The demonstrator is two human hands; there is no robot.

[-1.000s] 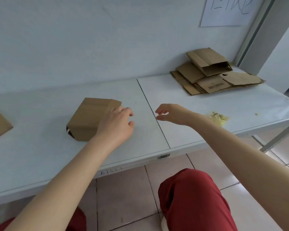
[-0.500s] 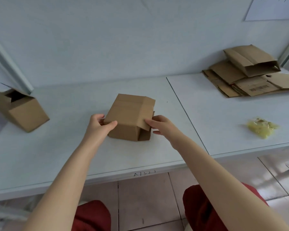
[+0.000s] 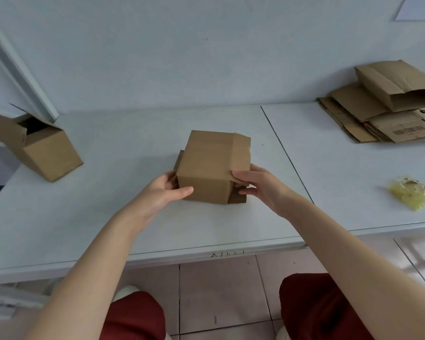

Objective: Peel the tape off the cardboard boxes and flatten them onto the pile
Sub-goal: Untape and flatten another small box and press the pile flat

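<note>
The small cardboard box (image 3: 211,165) sits on the desk (image 3: 103,217) between the two hands, gripped from both sides. The left hand (image 3: 161,192) clasps its near left corner: the thumb lies flat along the front face and the fingers curl round the left side, next to a flap that sticks out there. The right hand (image 3: 259,186) pinches the loose flap at the box's near right corner, with the thumb on top and the fingers tucked beneath.

A second ago only the left hand lay on the box and the right hand hung free over the desk. Half a second ago both hands had closed on it, and since then the box has turned slightly, so that its front face meets the left thumb more squarely.

Well beyond the right hand, against the wall, lies the pile (image 3: 378,119) of flattened cardboard. A crumpled wad of yellowish tape (image 3: 410,195) lies on the desk to the right of that hand. Far to the left of the left hand an open box (image 3: 44,150) leans tilted with its flaps up.
</note>
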